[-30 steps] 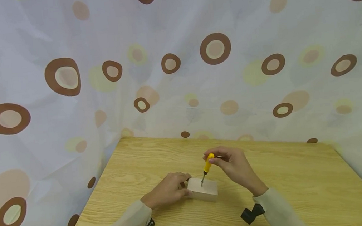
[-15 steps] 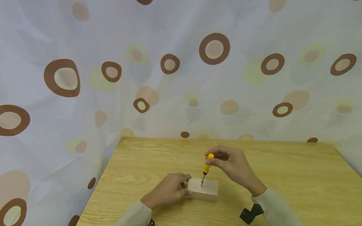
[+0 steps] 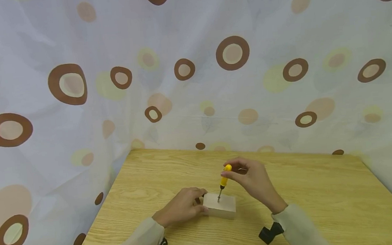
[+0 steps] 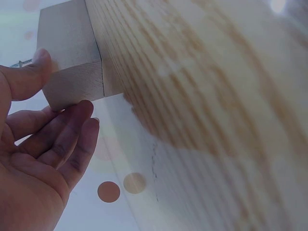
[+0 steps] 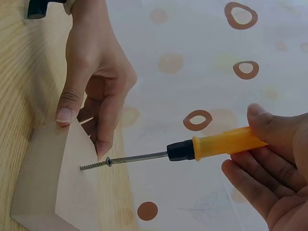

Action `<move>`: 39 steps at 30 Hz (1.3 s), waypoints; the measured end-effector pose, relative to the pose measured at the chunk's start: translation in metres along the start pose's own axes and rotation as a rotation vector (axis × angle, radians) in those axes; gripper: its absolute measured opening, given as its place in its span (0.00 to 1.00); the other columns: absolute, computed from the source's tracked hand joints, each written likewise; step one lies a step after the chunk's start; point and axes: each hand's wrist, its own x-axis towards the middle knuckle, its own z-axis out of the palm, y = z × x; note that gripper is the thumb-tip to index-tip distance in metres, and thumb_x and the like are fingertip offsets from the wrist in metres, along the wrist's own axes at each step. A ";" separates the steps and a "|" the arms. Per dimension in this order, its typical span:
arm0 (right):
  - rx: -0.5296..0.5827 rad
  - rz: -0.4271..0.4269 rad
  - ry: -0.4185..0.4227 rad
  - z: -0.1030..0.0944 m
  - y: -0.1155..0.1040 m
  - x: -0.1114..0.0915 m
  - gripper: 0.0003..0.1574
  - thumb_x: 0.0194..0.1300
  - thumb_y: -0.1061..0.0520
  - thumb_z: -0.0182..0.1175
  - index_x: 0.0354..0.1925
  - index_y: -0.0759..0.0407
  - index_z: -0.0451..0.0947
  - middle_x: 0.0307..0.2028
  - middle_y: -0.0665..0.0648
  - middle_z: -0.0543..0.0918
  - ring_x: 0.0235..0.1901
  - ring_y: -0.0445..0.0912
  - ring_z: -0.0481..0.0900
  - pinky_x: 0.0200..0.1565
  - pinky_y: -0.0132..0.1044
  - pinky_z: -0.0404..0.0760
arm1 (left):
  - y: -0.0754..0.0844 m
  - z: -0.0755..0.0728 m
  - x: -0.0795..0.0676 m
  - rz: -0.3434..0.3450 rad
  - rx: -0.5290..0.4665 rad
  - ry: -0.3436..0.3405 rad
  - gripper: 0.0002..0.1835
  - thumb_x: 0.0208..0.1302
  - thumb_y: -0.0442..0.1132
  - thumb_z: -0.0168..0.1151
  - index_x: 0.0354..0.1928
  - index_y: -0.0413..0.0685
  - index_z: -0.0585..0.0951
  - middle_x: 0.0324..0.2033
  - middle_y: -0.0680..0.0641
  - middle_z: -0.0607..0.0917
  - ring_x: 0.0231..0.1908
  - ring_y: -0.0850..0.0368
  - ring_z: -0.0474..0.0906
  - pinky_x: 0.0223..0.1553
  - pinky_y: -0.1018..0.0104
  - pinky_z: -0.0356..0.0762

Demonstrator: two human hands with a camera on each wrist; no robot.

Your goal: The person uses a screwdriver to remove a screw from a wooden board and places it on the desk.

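Note:
A pale wooden block [image 3: 221, 210] lies flat on the table, with a screw [image 5: 94, 165] standing in its top face, much of the thread still showing. My left hand [image 3: 184, 206] grips the block's left end between thumb and fingers, as the left wrist view shows from close by. In my right hand [image 3: 255, 179] is a screwdriver [image 5: 221, 143] with a yellow handle and black collar, pinched by the handle between thumb and fingertips. The screwdriver's tip meets the screw head, and its shaft leans slightly to the right in the head view.
The wood-grain table [image 3: 321, 197] stretches around the block. A white curtain [image 3: 193, 91] with brown and beige rings and dots hangs behind it and along both sides. Black camera mounts [image 3: 271, 232] are strapped at the wrists.
My right hand's fingers have shifted slightly around the screwdriver handle, and its wrist has moved a little left. The left hand and block look unmoved.

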 end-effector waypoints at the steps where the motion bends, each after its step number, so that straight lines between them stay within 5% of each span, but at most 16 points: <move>1: 0.011 0.002 -0.002 0.000 0.000 0.000 0.14 0.64 0.54 0.73 0.48 0.51 0.87 0.42 0.48 0.89 0.40 0.43 0.88 0.45 0.35 0.86 | 0.000 0.000 0.000 0.000 0.001 -0.001 0.27 0.68 0.48 0.70 0.63 0.40 0.81 0.53 0.50 0.86 0.41 0.68 0.82 0.42 0.75 0.80; 7: 0.058 -0.007 -0.081 -0.004 0.002 0.000 0.12 0.69 0.56 0.69 0.51 0.49 0.86 0.46 0.51 0.88 0.46 0.48 0.86 0.50 0.37 0.85 | 0.002 -0.001 -0.001 -0.017 -0.014 -0.001 0.28 0.68 0.47 0.71 0.63 0.39 0.80 0.55 0.49 0.86 0.41 0.67 0.82 0.42 0.75 0.80; 16: 0.021 0.030 0.015 0.001 0.003 -0.003 0.16 0.63 0.49 0.74 0.47 0.52 0.87 0.40 0.50 0.90 0.38 0.42 0.88 0.44 0.36 0.86 | 0.003 -0.002 -0.001 -0.022 -0.012 -0.007 0.27 0.68 0.47 0.71 0.64 0.40 0.80 0.54 0.50 0.86 0.42 0.67 0.82 0.43 0.74 0.80; 23: 0.057 -0.046 -0.107 -0.003 0.001 -0.001 0.13 0.70 0.55 0.67 0.53 0.48 0.86 0.47 0.50 0.89 0.44 0.43 0.88 0.48 0.38 0.85 | 0.001 -0.001 -0.001 -0.029 -0.003 -0.001 0.28 0.68 0.47 0.71 0.64 0.38 0.80 0.55 0.48 0.86 0.42 0.66 0.82 0.42 0.74 0.80; 33: 0.044 0.048 -0.017 -0.001 -0.001 -0.001 0.16 0.62 0.49 0.75 0.47 0.51 0.87 0.39 0.49 0.89 0.37 0.44 0.88 0.42 0.37 0.86 | 0.000 0.000 0.000 -0.036 0.001 -0.009 0.29 0.68 0.48 0.71 0.65 0.39 0.80 0.54 0.49 0.86 0.42 0.66 0.82 0.43 0.74 0.80; 39: 0.102 0.044 -0.096 -0.007 0.001 0.001 0.10 0.64 0.53 0.73 0.45 0.48 0.88 0.41 0.51 0.89 0.40 0.47 0.88 0.45 0.39 0.86 | 0.000 0.000 0.000 -0.029 0.011 -0.009 0.28 0.68 0.48 0.70 0.64 0.39 0.80 0.54 0.49 0.86 0.42 0.65 0.83 0.43 0.73 0.80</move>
